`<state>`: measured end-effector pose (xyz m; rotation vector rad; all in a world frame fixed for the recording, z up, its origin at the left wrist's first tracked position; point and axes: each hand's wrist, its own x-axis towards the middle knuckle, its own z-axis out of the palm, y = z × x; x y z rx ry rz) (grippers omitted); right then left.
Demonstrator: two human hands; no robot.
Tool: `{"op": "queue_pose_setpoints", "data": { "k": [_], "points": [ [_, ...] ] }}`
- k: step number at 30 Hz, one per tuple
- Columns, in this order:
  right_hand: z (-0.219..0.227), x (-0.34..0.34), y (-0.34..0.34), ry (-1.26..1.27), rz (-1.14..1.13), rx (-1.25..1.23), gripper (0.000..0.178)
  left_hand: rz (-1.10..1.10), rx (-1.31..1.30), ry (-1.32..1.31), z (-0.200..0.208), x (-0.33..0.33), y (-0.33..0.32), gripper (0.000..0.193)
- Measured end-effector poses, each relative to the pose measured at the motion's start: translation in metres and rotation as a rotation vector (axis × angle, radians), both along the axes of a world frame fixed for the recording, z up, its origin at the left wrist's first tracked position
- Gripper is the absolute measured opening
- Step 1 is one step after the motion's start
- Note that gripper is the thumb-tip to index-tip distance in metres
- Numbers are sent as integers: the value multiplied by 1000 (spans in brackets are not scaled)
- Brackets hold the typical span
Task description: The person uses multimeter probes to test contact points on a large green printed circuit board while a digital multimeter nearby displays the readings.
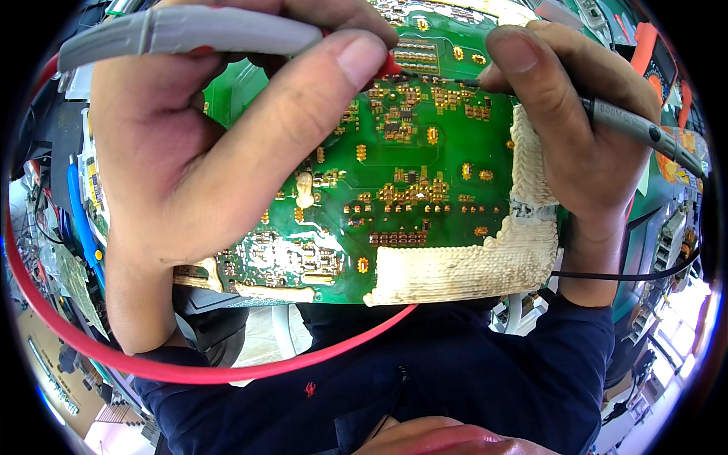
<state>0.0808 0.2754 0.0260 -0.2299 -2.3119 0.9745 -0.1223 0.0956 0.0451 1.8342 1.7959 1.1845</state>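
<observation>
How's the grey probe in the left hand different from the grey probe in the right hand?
The left probe has red near its tip and a red wire behind; the right probe has a thin, dark tip.
The left probe points right, while the right probe points left.
The left probe's grey body looks longer in the picture; fingers hide part of the right probe.
Both have grey bodies, and both tips are over the green board.

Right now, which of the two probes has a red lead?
The probe in the left hand; its lead is red. The right probe shows no red.
</observation>
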Motion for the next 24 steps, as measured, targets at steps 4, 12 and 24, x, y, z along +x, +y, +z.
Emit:
{"op": "queue_pose_setpoints", "data": {
  "k": [4,12,24],
  "points": [
    [2,0,-3,-19,-31,-12,18,1,15,0,-2,0,2,23],
    [16,-4,-2,-72,18,-63,25,-16,31,74,2,-2,2,20],
    [17,-15,-18,-67,-24,17,21,-124,49,14,-5,1,7,15]
  ]
}}
